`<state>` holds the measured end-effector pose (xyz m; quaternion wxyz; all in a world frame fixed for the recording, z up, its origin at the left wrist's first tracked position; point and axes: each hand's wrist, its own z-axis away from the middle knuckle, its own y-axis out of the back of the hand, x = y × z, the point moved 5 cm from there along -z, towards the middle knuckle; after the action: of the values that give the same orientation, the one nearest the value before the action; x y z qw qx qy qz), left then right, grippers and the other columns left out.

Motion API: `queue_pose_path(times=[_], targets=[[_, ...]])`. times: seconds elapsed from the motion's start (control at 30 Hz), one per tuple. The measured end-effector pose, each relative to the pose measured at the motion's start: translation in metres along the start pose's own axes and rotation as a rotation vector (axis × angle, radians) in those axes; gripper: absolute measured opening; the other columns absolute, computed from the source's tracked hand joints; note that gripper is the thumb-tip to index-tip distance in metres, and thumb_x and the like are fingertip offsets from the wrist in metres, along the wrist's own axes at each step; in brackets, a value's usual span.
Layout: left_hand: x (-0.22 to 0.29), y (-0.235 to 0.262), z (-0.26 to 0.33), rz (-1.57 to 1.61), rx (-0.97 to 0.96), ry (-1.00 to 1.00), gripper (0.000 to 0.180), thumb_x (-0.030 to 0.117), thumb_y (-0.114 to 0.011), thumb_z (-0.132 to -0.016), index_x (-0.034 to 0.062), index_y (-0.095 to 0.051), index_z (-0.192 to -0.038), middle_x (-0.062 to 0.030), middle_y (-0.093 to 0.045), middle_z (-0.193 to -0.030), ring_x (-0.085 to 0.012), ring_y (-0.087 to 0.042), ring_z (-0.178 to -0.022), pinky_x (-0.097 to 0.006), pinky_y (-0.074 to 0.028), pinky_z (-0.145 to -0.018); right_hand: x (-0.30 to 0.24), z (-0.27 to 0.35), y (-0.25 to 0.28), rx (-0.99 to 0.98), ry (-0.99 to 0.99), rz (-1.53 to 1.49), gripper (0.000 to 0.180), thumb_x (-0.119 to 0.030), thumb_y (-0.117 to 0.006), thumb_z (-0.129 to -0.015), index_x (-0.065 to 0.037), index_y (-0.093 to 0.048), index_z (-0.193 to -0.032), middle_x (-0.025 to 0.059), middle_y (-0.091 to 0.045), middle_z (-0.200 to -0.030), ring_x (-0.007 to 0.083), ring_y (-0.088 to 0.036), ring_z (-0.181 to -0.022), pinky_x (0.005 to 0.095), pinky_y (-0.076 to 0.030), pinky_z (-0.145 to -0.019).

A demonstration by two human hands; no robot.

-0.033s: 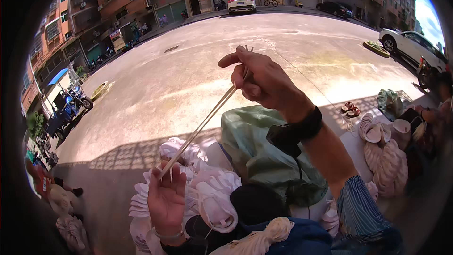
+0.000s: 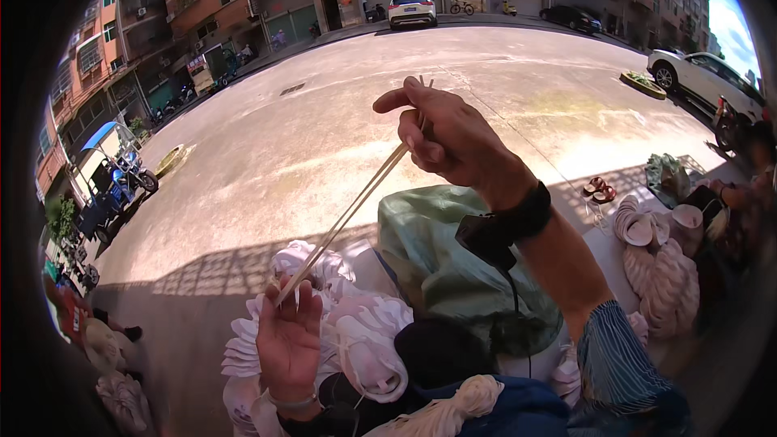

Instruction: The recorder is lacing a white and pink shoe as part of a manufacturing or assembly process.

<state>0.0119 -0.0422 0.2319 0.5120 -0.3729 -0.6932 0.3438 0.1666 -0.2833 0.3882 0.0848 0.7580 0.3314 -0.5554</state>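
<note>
Pale cream shoelaces (image 2: 346, 212) stretch taut on a slant between my two hands. My right hand (image 2: 449, 133), raised at the upper middle, is closed around their upper part, and short ends stick up above its fingers. My left hand (image 2: 289, 348) is lower left, palm up with fingers bent, and the laces' lower end runs in among its fingertips. Pinkish-white shoe uppers (image 2: 376, 356) lie stacked right beside it, with pale laces on the nearest one. Across my lap rests a knotted bundle of cream laces (image 2: 477, 395).
A green sack (image 2: 437, 235) stands beyond my lap. More stacked uppers (image 2: 660, 283) and red-brown sandals (image 2: 600, 189) are at right. Another person (image 2: 73, 316) is at far left. A blue three-wheeler (image 2: 117, 170) and white cars (image 2: 413, 10) stand around the paved yard.
My left hand has shifted very slightly to the right. My right hand and the taut laces look almost the same.
</note>
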Motion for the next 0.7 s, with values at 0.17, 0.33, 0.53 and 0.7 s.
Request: queue_pose_path(times=[0.17, 0.33, 0.53, 0.7], targets=[[-0.042, 0.001, -0.023, 0.028, 0.155, 0.199, 0.025, 0.025, -0.043, -0.101, 0.0095, -0.059, -0.113, -0.0095, -0.065, -0.111, -0.0301, -0.062, -0.105, -0.044, -0.049, -0.094, -0.04, -0.011, -0.009, 0.015, 0.029, -0.172, 0.041, -0.035, -0.036, -0.104, 0.001, -0.054, -0.101, -0.0065, -0.031, -0.056, 0.0014, -0.025, -0.041, 0.0185, -0.021, -0.035], [-0.067, -0.012, -0.005, -0.37, -0.066, 0.575, 0.04, 0.032, -0.045, -0.1, -0.0016, -0.054, -0.12, -0.0191, -0.064, -0.112, -0.0295, -0.063, -0.103, -0.041, -0.049, -0.092, -0.085, -0.024, -0.002, 0.085, 0.194, -0.135, 0.038, -0.035, -0.039, -0.102, -0.001, -0.055, -0.096, -0.0072, -0.034, -0.054, 0.0015, -0.022, -0.038, 0.0195, -0.019, -0.033], [-0.024, -0.066, -0.042, -1.167, -0.078, -0.043, 0.046, 0.023, -0.057, -0.095, -0.0041, -0.043, -0.128, -0.0157, -0.05, -0.129, -0.0222, -0.048, -0.121, -0.033, -0.042, -0.099, -0.103, -0.031, -0.035, 0.105, 0.188, -0.066, 0.036, -0.031, -0.04, -0.101, 0.001, -0.055, -0.094, -0.0054, -0.036, -0.052, 0.0042, -0.025, -0.037, 0.0224, -0.019, -0.035], [-0.027, -0.13, -0.06, -1.041, -0.271, -0.135, 0.049, 0.028, -0.055, -0.097, -0.0052, -0.041, -0.13, -0.0144, -0.059, -0.115, -0.0208, -0.058, -0.107, -0.033, -0.046, -0.093, -0.096, -0.037, -0.073, -0.08, 0.036, -0.028, 0.036, -0.03, -0.039, -0.101, 0.003, -0.053, -0.096, -0.0056, -0.034, -0.056, 0.0041, -0.023, -0.041, 0.0219, -0.018, -0.036]])
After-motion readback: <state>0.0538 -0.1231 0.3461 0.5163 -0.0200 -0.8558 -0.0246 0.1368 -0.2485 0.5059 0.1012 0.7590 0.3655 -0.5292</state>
